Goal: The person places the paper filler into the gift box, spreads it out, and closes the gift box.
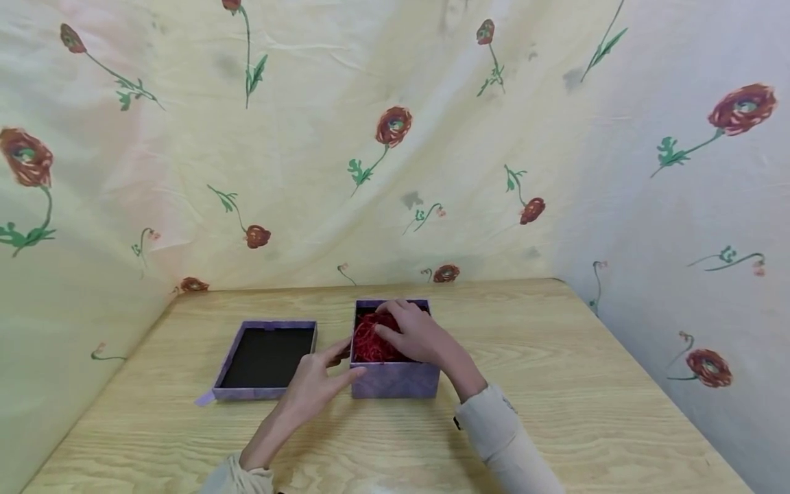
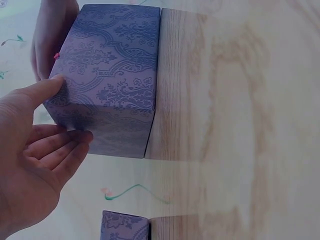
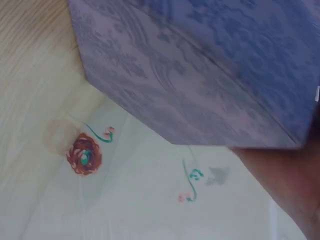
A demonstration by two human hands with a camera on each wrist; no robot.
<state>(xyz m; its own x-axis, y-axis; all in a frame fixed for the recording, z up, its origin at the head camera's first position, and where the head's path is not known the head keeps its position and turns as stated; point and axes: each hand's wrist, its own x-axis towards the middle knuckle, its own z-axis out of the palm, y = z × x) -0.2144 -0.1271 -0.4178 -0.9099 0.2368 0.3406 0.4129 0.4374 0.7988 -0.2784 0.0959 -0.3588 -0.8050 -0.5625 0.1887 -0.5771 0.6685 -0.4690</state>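
A purple patterned box (image 1: 395,381) stands upright on the table with its top uncovered. Red shredded paper filler (image 1: 370,345) lies inside it. My left hand (image 1: 308,385) holds the box's near left corner; in the left wrist view, its thumb (image 2: 47,90) lies on the front face and the fingers touch the left side. Reaching over the near right part of the box, my right hand (image 1: 416,335) rests on the red filler, thumb and fingers spread apart. In the right wrist view, the box wall (image 3: 145,65) covers the fingers.
Left of the box lies its purple lid (image 1: 256,393), black inside facing up, a ribbon tab (image 1: 204,398) at its near left corner. Both are on a wood-grain table (image 1: 555,405). Flower-printed cloth (image 1: 308,151) hangs behind and along both sides.
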